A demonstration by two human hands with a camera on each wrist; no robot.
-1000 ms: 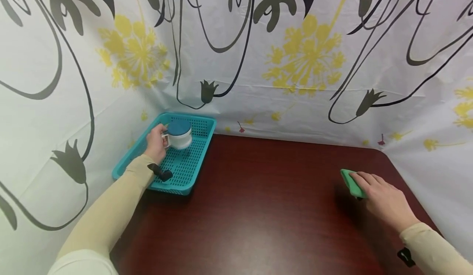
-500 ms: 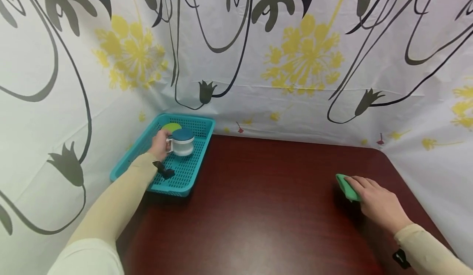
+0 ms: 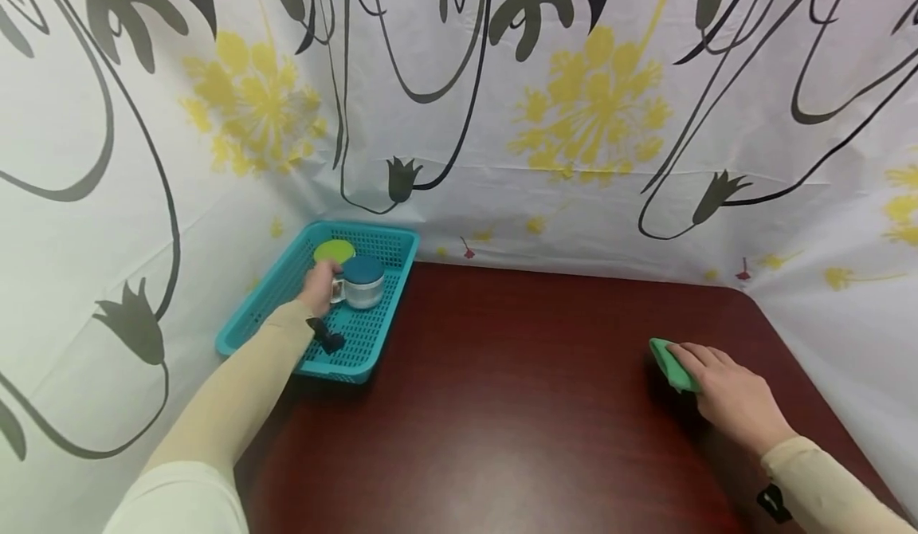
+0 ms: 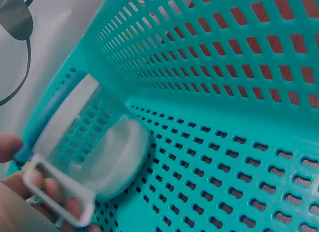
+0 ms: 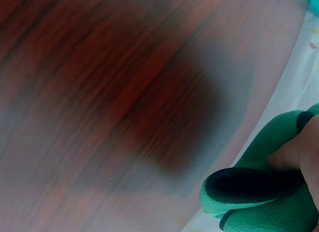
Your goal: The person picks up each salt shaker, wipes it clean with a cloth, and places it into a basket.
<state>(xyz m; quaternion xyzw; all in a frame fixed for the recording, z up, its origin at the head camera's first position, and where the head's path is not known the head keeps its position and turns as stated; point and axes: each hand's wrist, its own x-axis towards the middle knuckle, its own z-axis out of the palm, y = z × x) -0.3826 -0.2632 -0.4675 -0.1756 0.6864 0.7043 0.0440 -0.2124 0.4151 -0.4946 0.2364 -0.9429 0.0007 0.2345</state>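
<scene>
In the head view my left hand [image 3: 319,288] reaches into the turquoise basket [image 3: 396,303] and grips the handle of a clear jar [image 3: 366,293] with a blue lid [image 3: 362,268]. The left wrist view shows fingers curled through the white handle [image 4: 60,194]; the jar's base is at or just above the perforated floor, I cannot tell which. Behind it a lime-green round lid [image 3: 333,249] shows; what lies beneath is hidden. At the right, my right hand [image 3: 739,398] holds a folded green pouch [image 3: 670,365], its black lining visible in the right wrist view.
The dark red-brown table [image 3: 516,374] spans the middle between both hands. A white patterned curtain [image 3: 466,135] stands along its back and sides. The basket sits in the back left corner.
The left hand has shifted toward the front right with the blue-lidded jar, uncovering the lime-green lid behind. The right hand has moved slightly left with the green pouch.
</scene>
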